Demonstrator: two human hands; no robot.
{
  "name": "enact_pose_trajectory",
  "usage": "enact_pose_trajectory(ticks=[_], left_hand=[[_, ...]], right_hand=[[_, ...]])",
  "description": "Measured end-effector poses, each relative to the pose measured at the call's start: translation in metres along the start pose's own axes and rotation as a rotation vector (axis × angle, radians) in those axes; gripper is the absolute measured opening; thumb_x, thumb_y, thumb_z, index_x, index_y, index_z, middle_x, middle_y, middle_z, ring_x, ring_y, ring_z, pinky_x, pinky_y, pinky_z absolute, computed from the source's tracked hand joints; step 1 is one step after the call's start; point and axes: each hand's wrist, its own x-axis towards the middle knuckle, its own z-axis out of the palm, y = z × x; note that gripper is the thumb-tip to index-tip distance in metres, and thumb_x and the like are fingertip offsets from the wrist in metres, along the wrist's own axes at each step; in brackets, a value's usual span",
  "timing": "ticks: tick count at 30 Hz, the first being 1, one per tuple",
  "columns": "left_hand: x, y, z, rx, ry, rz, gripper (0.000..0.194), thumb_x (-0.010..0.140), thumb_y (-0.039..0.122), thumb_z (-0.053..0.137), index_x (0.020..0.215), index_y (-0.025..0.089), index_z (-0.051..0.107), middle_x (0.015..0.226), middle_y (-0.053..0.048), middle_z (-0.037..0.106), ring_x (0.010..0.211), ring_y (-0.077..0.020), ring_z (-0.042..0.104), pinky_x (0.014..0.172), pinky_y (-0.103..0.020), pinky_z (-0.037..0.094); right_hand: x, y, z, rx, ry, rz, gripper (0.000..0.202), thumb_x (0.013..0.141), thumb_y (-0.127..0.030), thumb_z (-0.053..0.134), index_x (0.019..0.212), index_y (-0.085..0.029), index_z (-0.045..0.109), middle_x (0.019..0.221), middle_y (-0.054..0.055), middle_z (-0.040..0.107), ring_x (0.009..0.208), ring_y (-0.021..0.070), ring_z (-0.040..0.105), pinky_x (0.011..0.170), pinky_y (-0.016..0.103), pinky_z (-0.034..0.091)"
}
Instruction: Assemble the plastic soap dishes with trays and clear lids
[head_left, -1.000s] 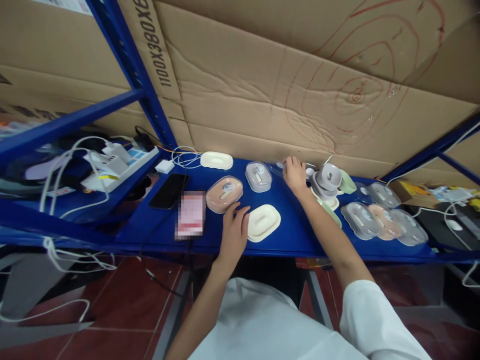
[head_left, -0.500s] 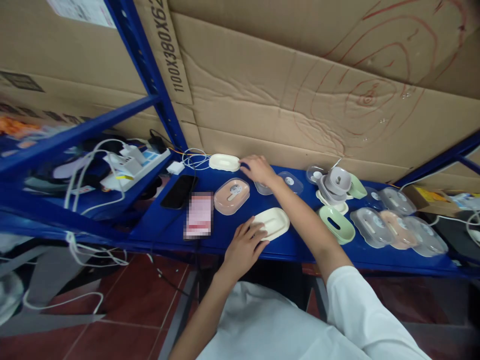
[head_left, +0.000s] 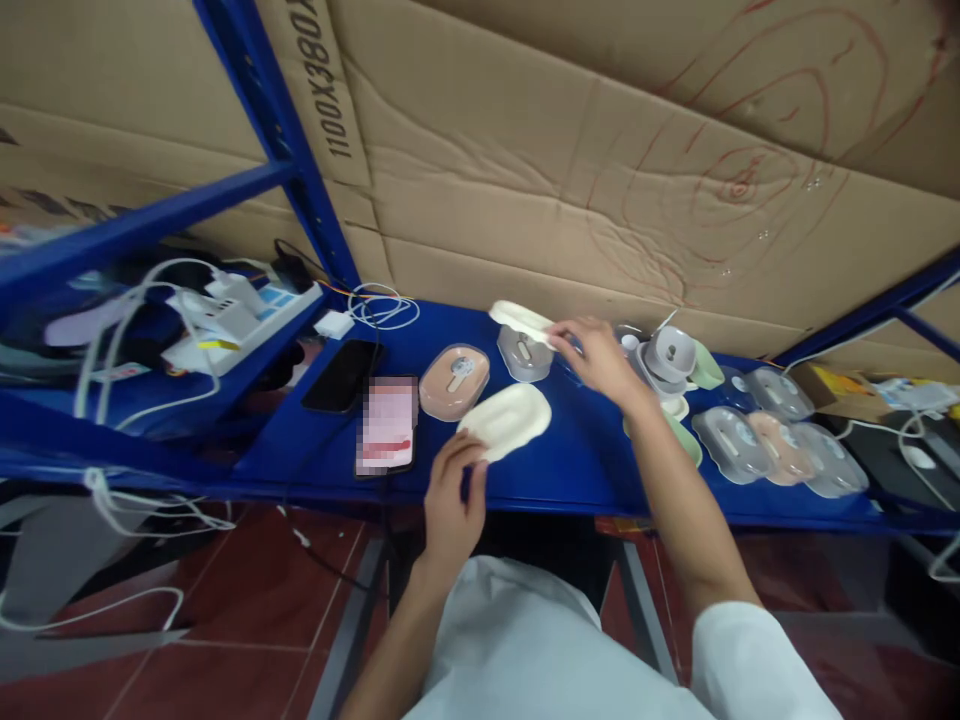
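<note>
Cream dish (head_left: 510,420) at left grip (head_left: 456,485): smooth plastic look, matt. Cream tray (head_left: 517,319) at right grip (head_left: 596,355): same finish. Peach box (head_left: 454,382) beyond left grip: clear, glossy plastic cover. Table (head_left: 577,465) beneath both grips: blue, smooth, apparently painted metal. Backing sheet (head_left: 480,140) beyond them: matt brown cardboard, creased. Phone (head_left: 341,377) left of left grip: glossy black face.
</note>
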Motion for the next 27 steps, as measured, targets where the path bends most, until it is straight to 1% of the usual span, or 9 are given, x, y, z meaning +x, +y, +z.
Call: enact_pose_trajectory(ticks=[3, 5, 7, 11, 15, 18, 20, 23, 27], left_hand=[[0.004, 0.011, -0.004, -0.035, 0.168, -0.071, 0.015, 0.108, 0.020, 0.053, 0.118, 0.023, 0.064, 0.120, -0.009, 0.071, 0.130, -0.0250, 0.067, 0.113, -0.050, 0.056], [0.009, 0.014, -0.003, -0.021, 0.158, -0.044, 0.015, 0.108, 0.021, 0.053, 0.118, 0.023, 0.064, 0.120, -0.009, 0.071, 0.130, -0.0251, 0.067, 0.113, -0.050, 0.056], [0.013, 0.012, 0.001, 0.000, 0.107, 0.010, 0.015, 0.108, 0.022, 0.054, 0.118, 0.023, 0.064, 0.120, -0.009, 0.071, 0.131, -0.0253, 0.067, 0.114, -0.049, 0.055], [0.017, -0.003, 0.004, 0.042, -0.096, 0.086, 0.017, 0.108, 0.022, 0.053, 0.121, 0.023, 0.064, 0.125, -0.010, 0.069, 0.137, -0.0255, 0.063, 0.118, -0.048, 0.054], [0.021, -0.011, 0.006, 0.077, -0.350, 0.142, 0.022, 0.109, 0.024, 0.047, 0.123, 0.024, 0.064, 0.127, -0.009, 0.071, 0.142, -0.0255, 0.060, 0.126, -0.052, 0.047], [0.026, -0.009, 0.013, 0.086, -0.451, 0.188, 0.025, 0.109, 0.022, 0.044, 0.123, 0.023, 0.065, 0.124, -0.008, 0.072, 0.142, -0.0248, 0.061, 0.130, -0.055, 0.042], [0.028, -0.008, 0.018, 0.092, -0.482, 0.207, 0.025, 0.109, 0.021, 0.044, 0.122, 0.023, 0.065, 0.123, -0.008, 0.072, 0.142, -0.0242, 0.061, 0.129, -0.054, 0.043], [0.024, -0.009, 0.021, 0.092, -0.478, 0.200, 0.025, 0.109, 0.023, 0.046, 0.125, 0.024, 0.065, 0.129, -0.008, 0.071, 0.144, -0.0239, 0.059, 0.128, -0.051, 0.045], [0.017, -0.017, 0.019, 0.104, -0.268, 0.103, 0.021, 0.110, 0.028, 0.048, 0.123, 0.023, 0.065, 0.130, -0.011, 0.069, 0.140, -0.0247, 0.061, 0.122, -0.048, 0.050]], right_hand=[[-0.097, 0.001, -0.012, 0.017, 0.081, 0.090, 0.038, 0.112, -0.047, 0.044, 0.124, -0.026, 0.073, 0.119, 0.012, 0.076, 0.114, 0.0328, 0.067, 0.103, 0.050, 0.048], [-0.141, -0.010, 0.000, 0.046, 0.016, 0.060, 0.035, 0.112, -0.043, 0.045, 0.122, -0.026, 0.074, 0.118, 0.012, 0.076, 0.112, 0.0323, 0.067, 0.099, 0.050, 0.051], [-0.165, -0.024, 0.024, 0.060, -0.051, 0.004, 0.034, 0.113, -0.039, 0.044, 0.121, -0.026, 0.074, 0.120, 0.012, 0.076, 0.115, 0.0311, 0.067, 0.097, 0.049, 0.053], [-0.171, -0.034, 0.063, 0.145, 0.011, -0.070, 0.029, 0.113, -0.034, 0.047, 0.126, -0.025, 0.072, 0.126, 0.011, 0.075, 0.123, 0.0274, 0.067, 0.104, 0.046, 0.055], [-0.165, -0.025, 0.072, 0.143, 0.156, 0.010, 0.037, 0.109, -0.042, 0.056, 0.142, -0.029, 0.065, 0.142, 0.013, 0.068, 0.140, 0.0311, 0.060, 0.116, 0.053, 0.051], [-0.163, -0.019, 0.073, 0.059, 0.068, -0.046, 0.053, 0.107, -0.047, 0.060, 0.156, -0.031, 0.055, 0.164, 0.012, 0.052, 0.157, 0.0335, 0.043, 0.127, 0.060, 0.038], [-0.164, -0.017, 0.076, 0.045, -0.011, -0.087, 0.049, 0.109, -0.042, 0.056, 0.157, -0.034, 0.055, 0.163, 0.009, 0.054, 0.157, 0.0309, 0.043, 0.128, 0.060, 0.036], [-0.166, -0.014, 0.078, 0.075, -0.028, -0.089, 0.045, 0.110, -0.038, 0.053, 0.155, -0.036, 0.057, 0.159, 0.007, 0.059, 0.154, 0.0280, 0.049, 0.126, 0.056, 0.040], [-0.156, -0.007, 0.070, 0.117, 0.044, -0.028, 0.051, 0.112, -0.043, 0.047, 0.161, -0.029, 0.050, 0.167, 0.009, 0.049, 0.158, 0.0267, 0.043, 0.128, 0.052, 0.038]])
